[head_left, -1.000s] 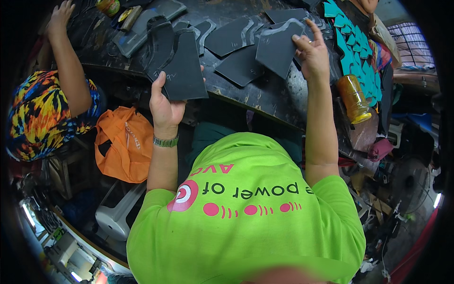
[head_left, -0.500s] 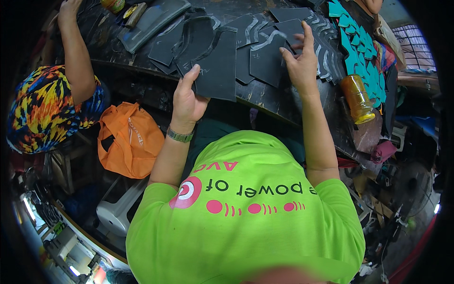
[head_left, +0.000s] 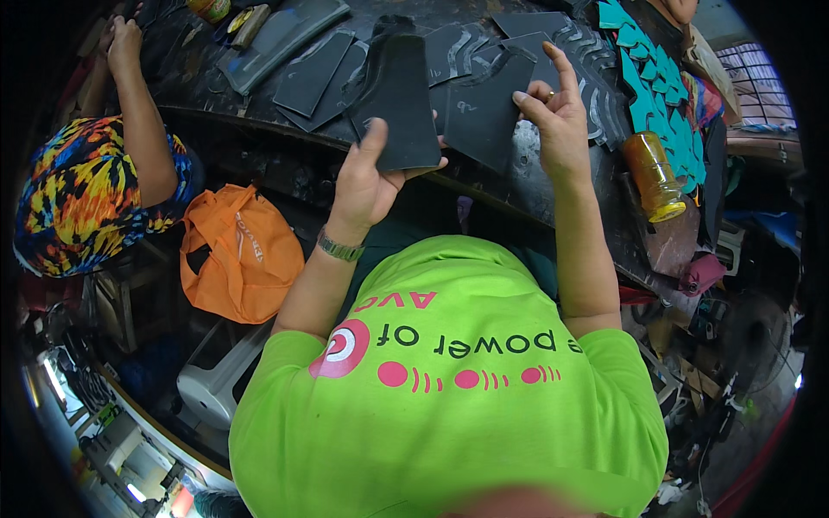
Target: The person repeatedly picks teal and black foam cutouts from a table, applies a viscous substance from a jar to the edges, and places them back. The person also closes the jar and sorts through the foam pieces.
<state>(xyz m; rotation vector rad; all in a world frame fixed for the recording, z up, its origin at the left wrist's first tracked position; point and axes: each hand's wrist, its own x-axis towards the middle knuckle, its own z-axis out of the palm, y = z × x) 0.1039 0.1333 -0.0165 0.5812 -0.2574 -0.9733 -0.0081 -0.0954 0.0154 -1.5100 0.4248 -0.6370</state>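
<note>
My left hand (head_left: 367,186) grips a dark grey rubber sheet piece (head_left: 399,104) by its lower edge and holds it upright over the black worktable (head_left: 216,104). My right hand (head_left: 557,116) touches a second dark sheet piece (head_left: 484,108) on the table, index finger raised and a ring on one finger. Several more dark cut sheets (head_left: 315,73) lie flat on the table beyond both hands. A metal bracelet circles my left wrist.
Another person in a multicoloured shirt (head_left: 78,194) works at the table's left end, one hand (head_left: 125,43) on it. An orange bag (head_left: 237,255) hangs below the table. Teal cut shapes (head_left: 656,86) and an amber bottle (head_left: 652,173) sit at right.
My left hand has carried its dark sheet to the right, toward the middle of the table. My right hand came down from a lifted sheet onto the piece lying on the table.
</note>
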